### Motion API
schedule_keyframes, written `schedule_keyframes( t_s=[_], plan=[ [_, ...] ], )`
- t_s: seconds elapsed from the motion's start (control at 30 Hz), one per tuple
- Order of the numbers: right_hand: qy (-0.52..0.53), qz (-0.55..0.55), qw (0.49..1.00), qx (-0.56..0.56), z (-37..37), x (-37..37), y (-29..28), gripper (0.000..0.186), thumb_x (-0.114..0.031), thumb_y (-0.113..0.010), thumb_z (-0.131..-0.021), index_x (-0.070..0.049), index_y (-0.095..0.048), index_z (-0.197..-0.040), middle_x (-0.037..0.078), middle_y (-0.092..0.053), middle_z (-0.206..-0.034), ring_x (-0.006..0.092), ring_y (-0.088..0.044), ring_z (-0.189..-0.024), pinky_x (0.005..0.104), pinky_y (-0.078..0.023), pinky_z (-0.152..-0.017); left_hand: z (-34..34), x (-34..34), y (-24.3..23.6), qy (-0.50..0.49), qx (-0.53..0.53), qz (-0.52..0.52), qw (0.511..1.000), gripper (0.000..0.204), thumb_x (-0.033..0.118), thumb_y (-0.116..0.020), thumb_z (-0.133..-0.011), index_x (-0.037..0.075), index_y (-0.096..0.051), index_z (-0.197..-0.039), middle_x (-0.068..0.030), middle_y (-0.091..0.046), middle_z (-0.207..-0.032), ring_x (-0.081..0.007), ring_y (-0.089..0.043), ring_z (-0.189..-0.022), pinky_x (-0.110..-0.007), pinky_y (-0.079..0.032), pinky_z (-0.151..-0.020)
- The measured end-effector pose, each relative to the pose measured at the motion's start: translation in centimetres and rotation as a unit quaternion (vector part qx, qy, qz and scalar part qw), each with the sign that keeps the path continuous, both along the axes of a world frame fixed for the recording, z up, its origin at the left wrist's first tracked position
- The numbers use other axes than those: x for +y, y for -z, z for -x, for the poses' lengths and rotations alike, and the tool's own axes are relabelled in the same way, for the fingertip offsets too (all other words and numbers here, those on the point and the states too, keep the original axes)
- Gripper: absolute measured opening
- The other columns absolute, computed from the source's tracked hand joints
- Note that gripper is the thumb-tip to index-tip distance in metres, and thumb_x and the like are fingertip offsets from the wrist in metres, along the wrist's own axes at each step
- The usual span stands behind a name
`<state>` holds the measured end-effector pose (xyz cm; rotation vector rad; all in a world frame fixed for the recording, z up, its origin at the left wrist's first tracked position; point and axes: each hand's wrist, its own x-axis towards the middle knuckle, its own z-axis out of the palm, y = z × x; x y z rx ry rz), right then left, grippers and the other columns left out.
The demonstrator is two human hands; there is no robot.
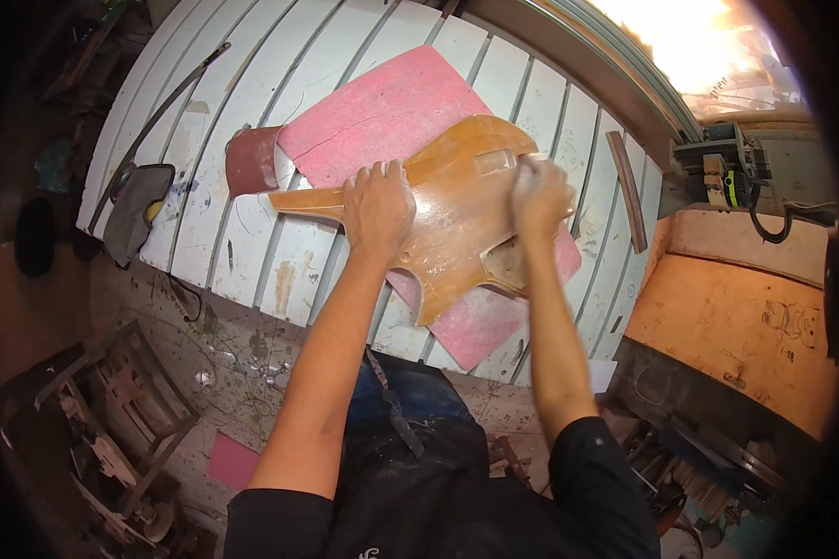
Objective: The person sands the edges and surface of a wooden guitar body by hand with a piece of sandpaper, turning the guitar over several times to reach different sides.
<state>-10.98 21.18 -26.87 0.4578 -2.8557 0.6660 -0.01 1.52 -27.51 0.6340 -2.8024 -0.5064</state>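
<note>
An amber-brown wooden guitar body [447,210] with a glossy, partly dusty surface lies flat on the bench, its narrow neck end [303,201] toward the left. Rectangular and angled recesses are cut into it. My left hand [378,207] grips it where the neck end meets the body, fingers over the far edge. On the right part of the body, my right hand [542,197] is closed and blurred by motion. A pale edge shows beside its fingers; what it holds is hidden. Beneath the guitar body is a pink mat [373,116].
A curled reddish-brown sheet [252,160], probably sandpaper, sits left of the mat on the white slatted bench [294,279]. Farther left are a dark grey pouch-like thing [135,214] and a long thin strip [172,98]. A brown stick [626,191] lies at the right.
</note>
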Motion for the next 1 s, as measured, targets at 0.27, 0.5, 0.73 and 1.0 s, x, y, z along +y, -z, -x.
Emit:
schedule_keyframes(
  t_s=[0.27,0.5,0.73,1.0],
  plan=[
    [-0.015,-0.034,0.999,0.006,0.7,0.2,0.7,0.017,-0.025,-0.062,-0.094,-0.011,-0.067,-0.102,0.016,-0.060,-0.118,0.0416,-0.053,-0.108,0.0551,-0.040,-0.092,0.0,-0.3,0.0,0.003,-0.006,-0.008,1.000,0.027,0.023,-0.050,-0.099,0.005,-0.067,-0.111,-0.0152,-0.069,-0.105,-0.0328,-0.063,-0.101,-0.048,-0.045,-0.091],
    [-0.143,-0.034,0.987,0.070,-9.0,-4.2,-0.7,0.020,-0.024,-0.064,-0.092,-0.009,-0.069,-0.105,0.015,-0.064,-0.110,0.0409,-0.054,-0.106,0.0536,-0.038,-0.097,-0.1,-0.2,0.1,-0.009,0.003,-0.010,1.000,0.026,0.021,-0.053,-0.096,0.005,-0.068,-0.109,-0.0135,-0.070,-0.104,-0.0311,-0.064,-0.102,-0.047,-0.046,-0.092],
    [-0.012,-0.086,0.990,0.114,-3.3,-2.1,2.3,0.021,-0.024,-0.061,-0.094,-0.009,-0.071,-0.106,0.017,-0.063,-0.113,0.0413,-0.054,-0.108,0.0576,-0.040,-0.092,0.5,0.0,-0.2,0.001,-0.009,-0.001,1.000,0.026,0.021,-0.053,-0.096,0.005,-0.069,-0.110,-0.0135,-0.070,-0.104,-0.0308,-0.065,-0.101,-0.047,-0.046,-0.091],
    [0.013,-0.043,0.999,-0.002,0.2,0.4,0.0,0.022,-0.025,-0.064,-0.092,-0.010,-0.070,-0.106,0.018,-0.062,-0.116,0.0414,-0.054,-0.110,0.0550,-0.038,-0.099,0.2,-0.2,-0.3,0.001,0.015,-0.012,1.000,0.026,0.020,-0.053,-0.096,0.005,-0.069,-0.109,-0.0138,-0.071,-0.102,-0.0310,-0.065,-0.100,-0.046,-0.046,-0.091]
  ],
)
